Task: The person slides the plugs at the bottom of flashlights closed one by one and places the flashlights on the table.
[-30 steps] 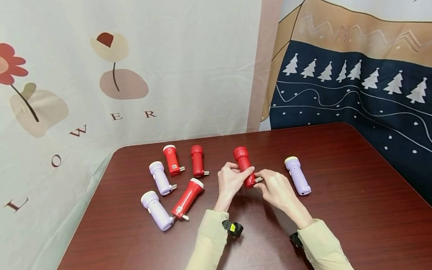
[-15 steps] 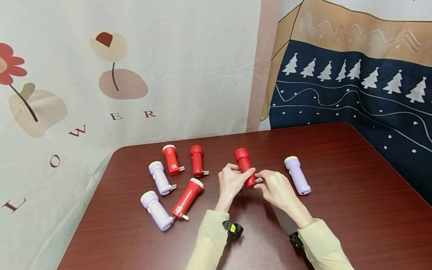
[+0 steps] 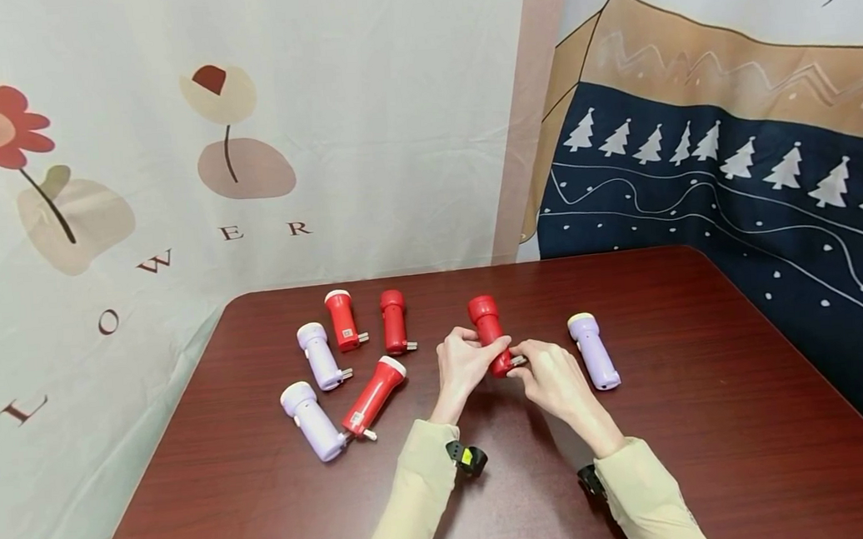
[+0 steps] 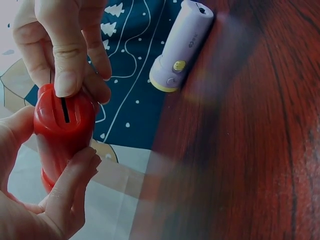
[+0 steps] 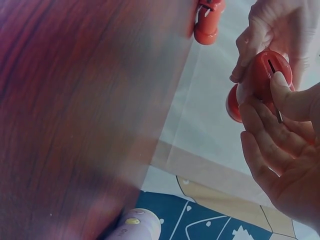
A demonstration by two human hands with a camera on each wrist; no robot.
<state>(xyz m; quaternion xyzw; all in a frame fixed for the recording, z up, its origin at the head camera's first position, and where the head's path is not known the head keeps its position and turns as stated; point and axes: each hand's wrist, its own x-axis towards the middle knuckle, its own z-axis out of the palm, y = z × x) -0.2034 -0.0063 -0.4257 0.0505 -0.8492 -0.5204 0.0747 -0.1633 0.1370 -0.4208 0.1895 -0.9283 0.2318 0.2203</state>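
Note:
In the head view, my left hand (image 3: 462, 363) grips a red flashlight (image 3: 488, 324) around its lower body, its wide head pointing to the back of the table. At the tail, my right hand (image 3: 557, 382) pinches the metal plug prongs (image 3: 518, 361), which stick out to the right. The left wrist view shows the tail end of the red flashlight (image 4: 62, 132) with a dark slot, and the right thumb pressed at the slot's end. Seen from the right wrist, a prong (image 5: 279, 115) extends past the right thumb. The right fingers lie under the flashlight.
On the left of the table (image 3: 686, 469) lie several red and lilac flashlights, among them a lilac one (image 3: 313, 421) and a red one (image 3: 375, 394) close together. Another lilac flashlight (image 3: 595, 350) lies right of my right hand. Printed curtains (image 3: 392, 139) hang behind the table.
Both hands stay almost in place on the red flashlight, which has shifted only very slightly. The other flashlights have not moved.

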